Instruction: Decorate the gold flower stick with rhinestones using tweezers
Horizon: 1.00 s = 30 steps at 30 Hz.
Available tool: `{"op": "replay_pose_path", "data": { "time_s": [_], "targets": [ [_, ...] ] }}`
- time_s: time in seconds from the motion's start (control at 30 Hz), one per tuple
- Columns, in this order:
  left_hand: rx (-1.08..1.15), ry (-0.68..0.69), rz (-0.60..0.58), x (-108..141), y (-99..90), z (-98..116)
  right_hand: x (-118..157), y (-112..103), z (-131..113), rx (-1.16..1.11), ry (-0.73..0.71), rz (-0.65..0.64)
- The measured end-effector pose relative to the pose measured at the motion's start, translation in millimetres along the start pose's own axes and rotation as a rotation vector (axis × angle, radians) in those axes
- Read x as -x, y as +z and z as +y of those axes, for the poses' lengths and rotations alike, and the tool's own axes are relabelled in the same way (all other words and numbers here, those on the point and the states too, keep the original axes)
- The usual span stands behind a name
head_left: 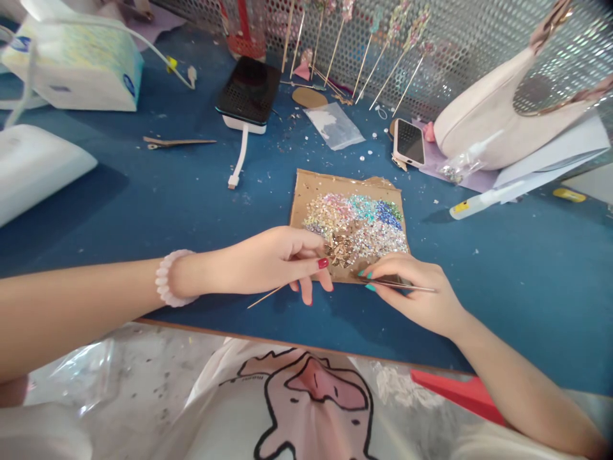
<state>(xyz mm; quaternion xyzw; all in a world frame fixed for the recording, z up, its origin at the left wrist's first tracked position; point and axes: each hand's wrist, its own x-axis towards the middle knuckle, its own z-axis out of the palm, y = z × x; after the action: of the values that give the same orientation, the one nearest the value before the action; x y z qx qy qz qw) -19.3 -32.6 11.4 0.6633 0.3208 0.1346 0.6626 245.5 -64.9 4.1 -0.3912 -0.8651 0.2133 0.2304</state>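
We hold a thin stick [263, 298] pinched in our loosely curled left hand [272, 259] and slim tweezers [412, 287] in our nearly closed right hand [428, 291], both beside the near edge of a cardboard sheet [303, 186] spread with small glittering multicoloured pieces [378, 239], flat on a blue table [186, 198].

You work at a crafter's bench [186, 211], apparently in a small workshop: glittering pieces [378, 236] lie grouped by color on a cardboard sheet [301, 191], and sticks [334, 52] tipped with sparkling clusters [416, 30] rise before a perforated metal screen [460, 38]. Your blue bench, dotted with white specks [363, 158], also holds a pale handbag [479, 112], a phone [410, 142] and a tissue pack [90, 73].
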Motion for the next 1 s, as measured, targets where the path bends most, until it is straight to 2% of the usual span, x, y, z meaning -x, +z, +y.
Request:
{"op": "replay_pose_path", "data": {
  "time_s": [1.0],
  "targets": [
    [0.013,-0.033,-0.029,-0.6,0.0,3.4,0.0,1.8,0.5,-0.017,-0.044,-0.001]
  ]
}}
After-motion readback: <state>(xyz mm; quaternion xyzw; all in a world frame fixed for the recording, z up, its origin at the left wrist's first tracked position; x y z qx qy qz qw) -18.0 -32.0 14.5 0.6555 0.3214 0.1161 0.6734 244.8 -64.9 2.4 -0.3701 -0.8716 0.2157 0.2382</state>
